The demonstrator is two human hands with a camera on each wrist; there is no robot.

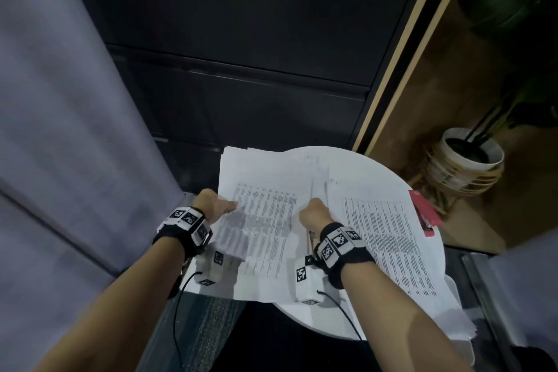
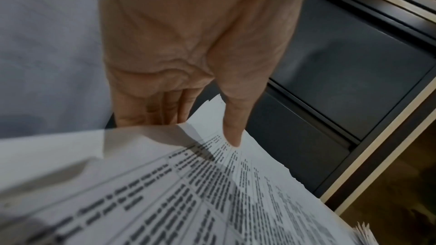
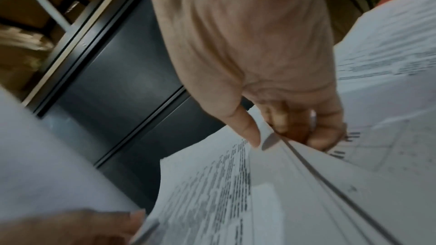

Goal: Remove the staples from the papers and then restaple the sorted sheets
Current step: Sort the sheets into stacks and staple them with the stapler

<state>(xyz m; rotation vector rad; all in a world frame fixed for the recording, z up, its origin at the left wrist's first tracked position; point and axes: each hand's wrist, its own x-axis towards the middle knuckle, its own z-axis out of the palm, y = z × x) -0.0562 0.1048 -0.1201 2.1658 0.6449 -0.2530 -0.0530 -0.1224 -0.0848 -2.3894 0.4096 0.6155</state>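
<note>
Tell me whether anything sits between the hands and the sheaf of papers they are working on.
Nothing visible does. The left hand already pinches the sheaf of papers at its left edge, thumb on top; the right hand grips its right edge. A second stack lies beside it on the white table.

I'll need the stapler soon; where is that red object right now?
In the head view, the red object lies at the round white table's far right edge, beside the right paper stack.

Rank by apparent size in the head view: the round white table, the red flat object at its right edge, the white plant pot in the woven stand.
1. Round white table, clearly largest.
2. White plant pot in the woven stand; it is farther away, so its real size is unsure.
3. Red flat object, smallest, partly under papers.
</note>
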